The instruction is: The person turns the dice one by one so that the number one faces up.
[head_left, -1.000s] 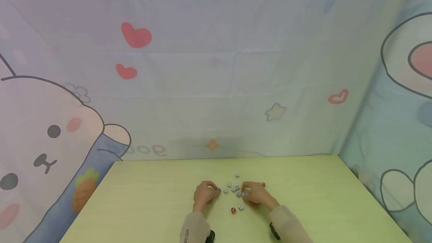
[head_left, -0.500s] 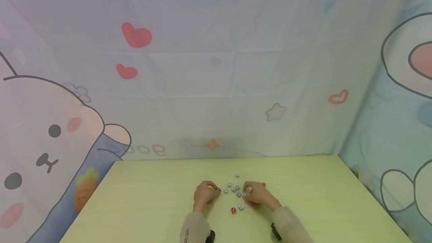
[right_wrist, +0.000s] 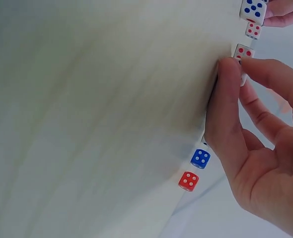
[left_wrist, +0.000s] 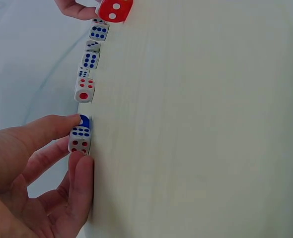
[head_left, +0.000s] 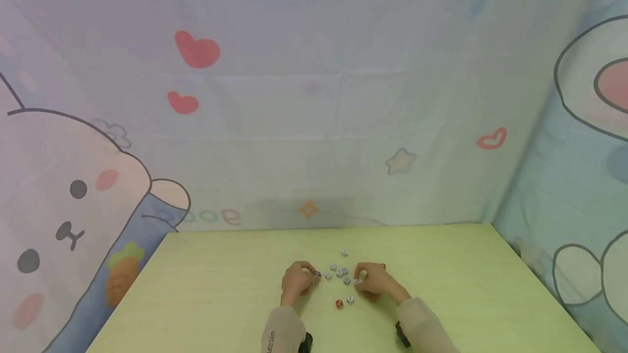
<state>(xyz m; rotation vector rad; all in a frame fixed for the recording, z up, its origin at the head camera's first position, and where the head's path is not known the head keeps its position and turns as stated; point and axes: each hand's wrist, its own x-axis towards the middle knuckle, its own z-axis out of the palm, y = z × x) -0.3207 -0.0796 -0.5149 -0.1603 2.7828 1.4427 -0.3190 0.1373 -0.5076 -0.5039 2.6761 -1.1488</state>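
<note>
My left hand [head_left: 298,278] pinches a blue die [left_wrist: 84,121] together with a white die [left_wrist: 80,143] beside it, index finger on the blue one and thumb at the white one's far side. Across the group of loose dice, my right hand [head_left: 375,278] holds a white die [head_left: 356,281] between thumb and index fingertip. In the right wrist view the fingertips mostly cover that die. A white die with red dots [right_wrist: 244,51] shows just beyond the fingertips. Several small white dice [head_left: 340,274] lie scattered between the hands.
Nearer the body lie a red die [head_left: 339,304] and a white die [head_left: 350,299]. Behind the right hand is another red die [head_left: 383,266], with a blue die [right_wrist: 200,158] near it. One white die [head_left: 344,253] sits farther back on the pale table [head_left: 221,287]. A printed cloth hangs behind.
My right hand and its white die have shifted very slightly to the right. The left hand keeps its pinch in the same place, and the loose dice have not visibly moved.
</note>
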